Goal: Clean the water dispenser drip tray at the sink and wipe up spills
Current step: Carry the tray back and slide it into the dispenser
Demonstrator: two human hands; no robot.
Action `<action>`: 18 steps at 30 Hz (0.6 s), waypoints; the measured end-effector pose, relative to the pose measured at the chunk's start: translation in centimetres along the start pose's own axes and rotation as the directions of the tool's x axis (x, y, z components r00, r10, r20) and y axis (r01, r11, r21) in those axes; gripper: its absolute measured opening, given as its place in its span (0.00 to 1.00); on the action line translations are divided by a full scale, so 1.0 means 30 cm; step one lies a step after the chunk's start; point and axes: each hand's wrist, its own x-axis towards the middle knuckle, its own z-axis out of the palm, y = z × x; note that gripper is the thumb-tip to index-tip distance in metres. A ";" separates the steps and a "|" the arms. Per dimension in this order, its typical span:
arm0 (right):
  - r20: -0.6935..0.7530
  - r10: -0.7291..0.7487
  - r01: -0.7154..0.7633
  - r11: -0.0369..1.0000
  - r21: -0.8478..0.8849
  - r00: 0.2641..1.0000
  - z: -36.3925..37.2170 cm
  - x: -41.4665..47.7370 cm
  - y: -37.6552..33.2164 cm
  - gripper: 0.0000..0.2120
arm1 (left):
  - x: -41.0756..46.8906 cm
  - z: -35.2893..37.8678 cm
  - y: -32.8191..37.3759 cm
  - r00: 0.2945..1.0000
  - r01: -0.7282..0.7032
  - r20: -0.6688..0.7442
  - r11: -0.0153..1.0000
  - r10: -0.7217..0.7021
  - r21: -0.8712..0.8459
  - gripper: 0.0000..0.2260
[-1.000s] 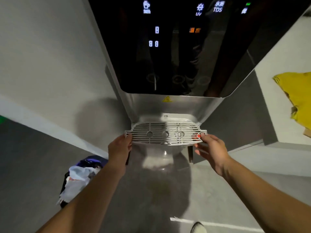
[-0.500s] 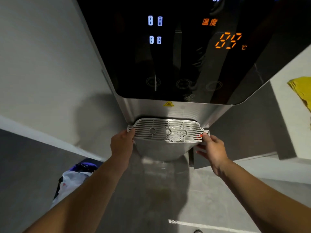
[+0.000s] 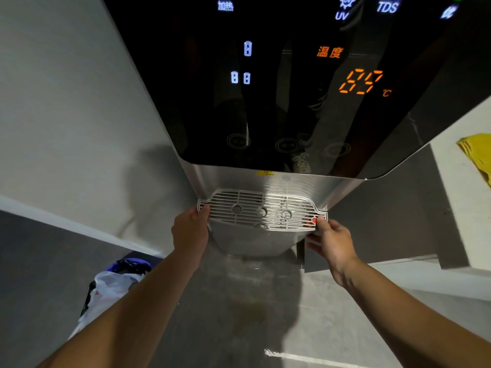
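Two hands on drip tray [image 3: 261, 209], one per end. L hand [image 3: 190, 231]: thumb over grille's L corner, fingers tucked beneath & out of sight, gripping tray edge. R hand [image 3: 333, 241]: thumb tip pressed on top at R corner, just beside red dot [image 3: 313, 220], fingers curled under rim, pinching tray. Both forearms bare, reaching in from bottom of view.

Tray location: front of water dispenser [image 3: 265, 181], low on brushed steel body, directly under black panel [image 3: 279, 110], atop rounded steel base [image 3: 255, 240]. Slotted grille facing up, roughly level, w/ three round bosses in a row & a fourth partly visible at near edge. Can't tell whether seated in place or lifted clear.

Panel lit: orange readout [image 3: 361, 82] showing 89 °C, blue-white icons to its L, "UV" & "TDS" labels at top. Small yellow warning sticker [image 3: 265, 173] on steel just below panel.

Surroundings: pale wall [image 3: 66, 115] at L; grey floor [image 3: 252, 314] below, w/ white line [image 3: 305, 357] near bottom edge; white plastic bag [image 3: 111, 290] low L, beside L forearm; yellow cloth [image 3: 478, 155] far R on pale ledge [image 3: 457, 208], well apart from tray.
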 end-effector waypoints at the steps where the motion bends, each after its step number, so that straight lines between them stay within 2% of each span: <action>1: 0.003 0.000 0.000 1.000 -0.001 1.000 0.001 0.000 -0.001 0.11 | -0.001 0.001 -0.001 1.000 -0.009 0.001 1.000 0.009 0.016 0.19; 6: 0.001 -0.001 0.001 1.000 -0.023 1.000 0.005 0.001 -0.005 0.11 | 0.005 -0.005 0.009 1.000 -0.005 0.008 0.999 0.005 0.038 0.18; 10: 0.009 0.037 -0.037 0.998 -0.059 0.999 0.003 -0.018 -0.024 0.11 | 0.021 -0.025 0.023 0.995 0.036 0.089 0.997 -0.042 0.071 0.15; 13: 0.018 0.062 -0.060 0.991 -0.121 0.998 -0.007 -0.042 -0.047 0.12 | 0.014 -0.051 0.050 0.984 0.056 0.162 0.994 -0.071 0.096 0.12; 15: 0.001 0.093 -0.092 0.985 -0.150 0.996 -0.022 -0.076 -0.074 0.13 | -0.007 -0.070 0.078 0.975 0.067 0.198 0.986 -0.098 0.153 0.14; 18: -0.001 0.094 -0.091 0.954 -0.286 0.996 -0.055 -0.175 -0.130 0.12 | -0.085 -0.119 0.139 0.979 0.033 0.189 0.981 -0.070 0.192 0.10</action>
